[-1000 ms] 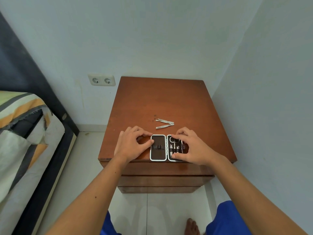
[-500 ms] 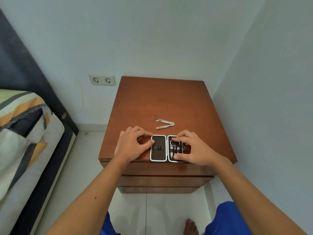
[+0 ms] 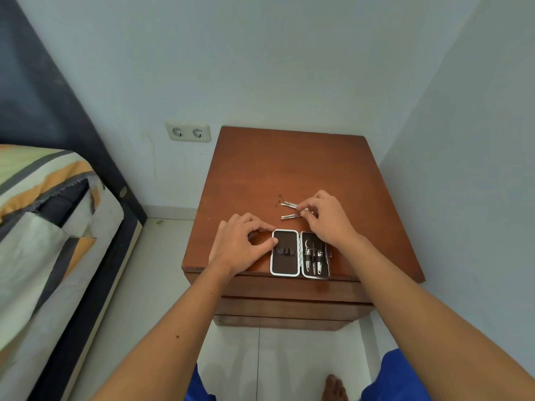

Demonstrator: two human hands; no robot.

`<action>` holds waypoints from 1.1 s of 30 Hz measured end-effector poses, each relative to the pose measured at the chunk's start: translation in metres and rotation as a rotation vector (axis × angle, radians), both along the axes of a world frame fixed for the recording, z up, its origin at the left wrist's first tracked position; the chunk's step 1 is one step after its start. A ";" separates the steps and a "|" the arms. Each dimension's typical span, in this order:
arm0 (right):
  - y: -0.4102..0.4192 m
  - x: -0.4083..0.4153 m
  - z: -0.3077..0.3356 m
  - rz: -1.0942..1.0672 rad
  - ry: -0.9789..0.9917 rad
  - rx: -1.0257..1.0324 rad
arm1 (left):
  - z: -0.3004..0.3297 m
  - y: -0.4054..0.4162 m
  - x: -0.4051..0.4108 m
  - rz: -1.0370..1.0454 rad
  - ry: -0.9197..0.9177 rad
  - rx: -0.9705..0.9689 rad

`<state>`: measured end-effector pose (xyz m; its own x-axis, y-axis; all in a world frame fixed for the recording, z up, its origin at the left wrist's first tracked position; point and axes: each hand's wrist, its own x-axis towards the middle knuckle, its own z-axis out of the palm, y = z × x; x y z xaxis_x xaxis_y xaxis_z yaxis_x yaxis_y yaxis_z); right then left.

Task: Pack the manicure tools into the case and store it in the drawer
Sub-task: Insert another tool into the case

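The manicure case (image 3: 285,253) lies open near the front edge of the brown nightstand (image 3: 289,169). Its left half is bare dark lining. The right half (image 3: 315,257) holds scissors and two clippers in loops. Two loose slim metal tools lie behind the case: an upper tool (image 3: 288,204) and a lower tool (image 3: 289,217). My left hand (image 3: 240,244) rests at the case's left edge, with thumb and forefinger against it. My right hand (image 3: 324,218) is over the loose tools' right ends, with fingertips pinched there. Those ends are hidden.
The nightstand's drawer fronts (image 3: 289,308) below the top are closed. A wall stands close on the right, and a bed (image 3: 49,227) on the left. A double socket (image 3: 188,131) is on the back wall. My knees and a foot (image 3: 334,387) are on the tiled floor.
My right hand has left the case's right half and moved back onto the loose metal tools. The packed tools now show. My left hand has stayed at the case's left edge.
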<state>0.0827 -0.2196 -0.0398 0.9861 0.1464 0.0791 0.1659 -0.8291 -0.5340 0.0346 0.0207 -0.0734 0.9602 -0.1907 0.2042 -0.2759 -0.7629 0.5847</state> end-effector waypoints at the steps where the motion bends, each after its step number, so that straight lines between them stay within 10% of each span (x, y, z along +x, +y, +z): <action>1: 0.000 0.001 -0.002 0.003 0.015 -0.018 | 0.000 0.000 0.000 -0.001 -0.002 -0.002; 7: -0.003 -0.011 -0.002 0.020 -0.001 0.047 | -0.001 0.000 0.000 -0.005 -0.006 0.000; 18: -0.023 -0.029 0.013 -0.079 0.231 0.779 | 0.000 0.001 -0.001 -0.011 0.003 -0.001; 33: 0.004 -0.023 0.005 -0.016 0.215 0.421 | 0.004 0.015 -0.011 -0.134 0.097 0.042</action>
